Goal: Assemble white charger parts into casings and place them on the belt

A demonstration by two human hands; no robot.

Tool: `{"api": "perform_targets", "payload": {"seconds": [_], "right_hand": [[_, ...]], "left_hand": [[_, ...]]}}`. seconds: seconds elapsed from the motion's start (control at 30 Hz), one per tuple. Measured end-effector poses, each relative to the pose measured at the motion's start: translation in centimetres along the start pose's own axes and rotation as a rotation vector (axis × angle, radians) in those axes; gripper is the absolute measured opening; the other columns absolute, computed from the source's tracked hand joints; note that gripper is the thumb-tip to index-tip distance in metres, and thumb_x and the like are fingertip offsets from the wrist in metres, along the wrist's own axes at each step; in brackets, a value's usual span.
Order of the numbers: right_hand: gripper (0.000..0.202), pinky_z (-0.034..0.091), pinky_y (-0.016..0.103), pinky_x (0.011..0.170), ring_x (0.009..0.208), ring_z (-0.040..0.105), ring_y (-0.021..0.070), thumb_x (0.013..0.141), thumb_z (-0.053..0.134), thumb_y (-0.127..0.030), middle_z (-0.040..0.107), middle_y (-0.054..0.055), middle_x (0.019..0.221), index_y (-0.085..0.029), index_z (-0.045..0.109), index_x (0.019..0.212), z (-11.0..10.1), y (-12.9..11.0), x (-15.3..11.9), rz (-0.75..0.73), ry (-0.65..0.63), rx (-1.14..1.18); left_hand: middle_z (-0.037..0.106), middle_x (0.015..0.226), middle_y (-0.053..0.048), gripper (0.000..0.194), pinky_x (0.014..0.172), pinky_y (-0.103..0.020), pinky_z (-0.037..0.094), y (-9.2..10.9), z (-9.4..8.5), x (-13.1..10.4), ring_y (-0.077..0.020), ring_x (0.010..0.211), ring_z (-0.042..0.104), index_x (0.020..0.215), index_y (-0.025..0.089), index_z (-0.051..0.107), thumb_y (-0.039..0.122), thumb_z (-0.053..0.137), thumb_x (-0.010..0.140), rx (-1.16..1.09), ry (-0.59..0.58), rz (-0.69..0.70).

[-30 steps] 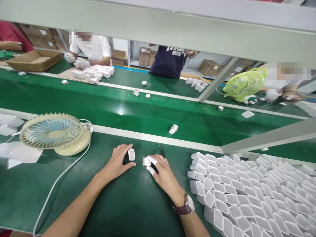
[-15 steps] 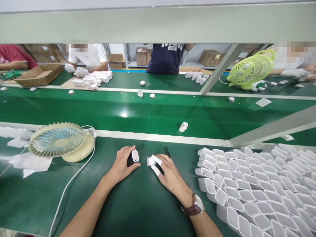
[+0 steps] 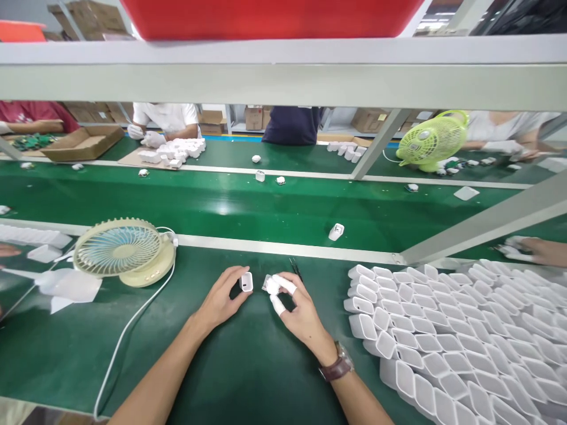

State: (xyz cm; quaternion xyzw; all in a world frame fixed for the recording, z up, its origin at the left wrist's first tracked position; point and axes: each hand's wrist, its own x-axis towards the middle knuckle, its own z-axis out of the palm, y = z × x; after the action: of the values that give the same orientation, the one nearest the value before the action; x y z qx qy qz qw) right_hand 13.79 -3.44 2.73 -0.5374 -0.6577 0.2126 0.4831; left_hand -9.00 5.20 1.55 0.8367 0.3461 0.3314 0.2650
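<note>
My left hand is closed on a small white plastic charger housing, gripping it between thumb and fingers with its open end facing me. Just to the right, my right hand pinches a small white charger insert with a clear or shiny part at its left end. White finger covers sit on the right thumb and a finger. A short gap separates the insert from the housing. Behind the right hand lie dark tweezers, partly hidden by it.
Many white housings stand packed at right. A cream fan with its cable is at left. Beyond a pale rail, a green conveyor belt carries a white housing and small parts. Co-workers sit opposite; a co-worker's gloved hand is at right.
The view has tilted upward, bringing a red bin into sight above. My left hand has turned the housing slightly, so its opening shows differently. A co-worker's hand has appeared at right.
</note>
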Motion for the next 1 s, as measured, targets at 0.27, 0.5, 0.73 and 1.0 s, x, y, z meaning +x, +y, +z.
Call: {"api": "perform_targets", "payload": {"seconds": [0.27, 0.5, 0.73, 1.0], "right_hand": [[0.047, 0.059, 0.041, 0.102, 0.118, 0.065, 0.022, 0.096, 0.054, -0.013, 0.06, 0.011, 0.128, -0.029, 0.056, 0.141, 0.6, -0.7, -0.5, -0.062, -0.039, 0.034], [0.061, 0.056, 0.044, 0.108, 0.127, 0.063, 0.024, 0.098, 0.051, -0.011, 0.061, 0.013, 0.135, -0.029, 0.039, 0.155, -0.1, -1.6, -0.6, -0.152, -0.062, -0.134], [0.062, 0.056, 0.044, 0.109, 0.13, 0.063, 0.0244, 0.1, 0.051, -0.012, 0.061, 0.014, 0.139, -0.028, 0.034, 0.157, -0.2, -1.8, -0.7, -0.177, -0.098, -0.184], [0.063, 0.057, 0.043, 0.109, 0.129, 0.064, 0.0246, 0.099, 0.052, -0.013, 0.063, 0.012, 0.141, -0.029, 0.036, 0.158, -0.2, -1.8, -0.7, -0.197, -0.09, -0.194]], "left_hand": [[0.068, 0.134, -0.011, 0.059, 0.107, -0.048, 0.056, 0.9, 0.5, -0.1, -0.026, 0.12, 0.069, 0.154, 0.029, 0.04, 0.031, 0.063, 0.1, -0.05, -0.035, 0.032], [0.067, 0.138, -0.011, 0.065, 0.11, -0.05, 0.055, 0.6, 0.6, -0.2, -0.0257, 0.126, 0.066, 0.158, 0.029, 0.032, 0.028, 0.062, 0.1, -0.063, -0.045, 0.049], [0.066, 0.139, -0.011, 0.067, 0.112, -0.052, 0.053, 0.4, 0.6, -0.2, -0.0265, 0.13, 0.063, 0.158, 0.03, 0.032, 0.024, 0.063, 0.099, -0.061, -0.065, 0.059], [0.067, 0.138, -0.011, 0.069, 0.112, -0.051, 0.053, 0.4, 0.6, -0.3, -0.0274, 0.131, 0.062, 0.157, 0.03, 0.033, 0.022, 0.065, 0.097, -0.03, -0.078, 0.058]]}}
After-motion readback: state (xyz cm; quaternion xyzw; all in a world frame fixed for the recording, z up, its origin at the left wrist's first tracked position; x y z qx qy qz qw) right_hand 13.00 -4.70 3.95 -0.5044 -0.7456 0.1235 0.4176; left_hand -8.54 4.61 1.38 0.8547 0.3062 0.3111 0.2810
